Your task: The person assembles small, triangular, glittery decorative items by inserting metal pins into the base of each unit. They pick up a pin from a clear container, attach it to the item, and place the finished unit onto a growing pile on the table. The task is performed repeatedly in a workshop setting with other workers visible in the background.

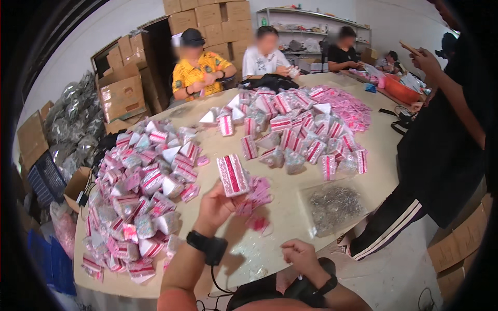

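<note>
My left hand point(217, 210) is raised over the table's near middle, its fingers closed around a wrapped cake-slice-shaped piece point(232, 175). The piece is white with bright pink bands, in shiny clear wrap, its striped face turned up. Beside and beneath that hand lie small pink packets or cards point(259, 193), with another pink bit point(259, 224) nearer me. My right hand point(301, 255) hovers by the table's near edge with curled fingers; anything in them is too small or hidden to make out.
Wrapped wedges form a big heap point(150, 181) at left and another point(295, 129) toward the back, beside pink packets point(345, 106). A clear tray point(306, 199) of small metal parts lies right. Co-workers sit across the table point(207, 147); a person point(441, 129) stands at right.
</note>
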`<state>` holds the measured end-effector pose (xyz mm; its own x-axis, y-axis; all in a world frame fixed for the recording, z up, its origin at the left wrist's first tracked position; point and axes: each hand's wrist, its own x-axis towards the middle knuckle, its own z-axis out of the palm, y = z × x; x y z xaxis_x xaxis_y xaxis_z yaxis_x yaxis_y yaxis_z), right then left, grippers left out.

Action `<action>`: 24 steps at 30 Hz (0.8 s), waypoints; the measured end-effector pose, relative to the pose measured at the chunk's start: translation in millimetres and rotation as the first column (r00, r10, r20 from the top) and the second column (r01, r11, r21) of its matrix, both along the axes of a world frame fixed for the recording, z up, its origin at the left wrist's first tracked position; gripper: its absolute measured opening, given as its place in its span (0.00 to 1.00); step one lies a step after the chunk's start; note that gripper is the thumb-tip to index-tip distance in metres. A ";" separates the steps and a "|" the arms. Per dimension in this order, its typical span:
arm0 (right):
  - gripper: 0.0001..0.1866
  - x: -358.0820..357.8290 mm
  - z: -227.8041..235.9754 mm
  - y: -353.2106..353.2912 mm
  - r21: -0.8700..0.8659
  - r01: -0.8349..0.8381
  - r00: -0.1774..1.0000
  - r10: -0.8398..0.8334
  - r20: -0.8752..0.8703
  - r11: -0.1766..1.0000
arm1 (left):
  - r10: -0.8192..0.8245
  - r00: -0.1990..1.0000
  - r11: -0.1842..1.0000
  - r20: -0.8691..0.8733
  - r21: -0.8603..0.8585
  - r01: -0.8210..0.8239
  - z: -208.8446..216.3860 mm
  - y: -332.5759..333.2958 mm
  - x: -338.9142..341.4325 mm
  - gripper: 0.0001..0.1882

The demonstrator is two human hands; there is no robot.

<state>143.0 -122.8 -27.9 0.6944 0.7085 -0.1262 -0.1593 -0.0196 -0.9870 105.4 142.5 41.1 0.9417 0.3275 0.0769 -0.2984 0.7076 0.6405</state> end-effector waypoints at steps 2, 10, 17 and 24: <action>0.08 3.5 2.5 -1.8 -0.029 0.020 0.999 -0.021 -0.031 0.999 | -0.043 0.998 0.986 0.049 -0.157 0.050 -9.7 -19.8 -20.7 0.27; 0.06 -16.6 77.6 21.1 0.287 -0.109 0.962 0.174 -0.209 0.952 | -0.144 0.964 0.891 0.222 -0.395 0.224 -53.9 -76.6 -72.2 0.38; 0.07 -38.5 86.6 26.7 0.338 -0.220 0.950 0.280 -0.141 0.915 | -0.194 0.969 0.929 0.151 -0.290 0.231 -28.7 -105.6 -87.0 0.36; 0.07 -41.1 95.2 24.4 0.315 -0.195 0.972 0.226 -0.066 0.929 | 0.000 0.999 0.999 -0.050 0.034 0.002 -16.4 -103.3 -94.9 0.35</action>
<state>101.9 -98.5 67.3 0.5198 0.8523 0.0577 -0.2817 0.2348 -0.9303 10.5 39.2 24.7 0.9451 0.3243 0.0408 -0.2646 0.6855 0.6783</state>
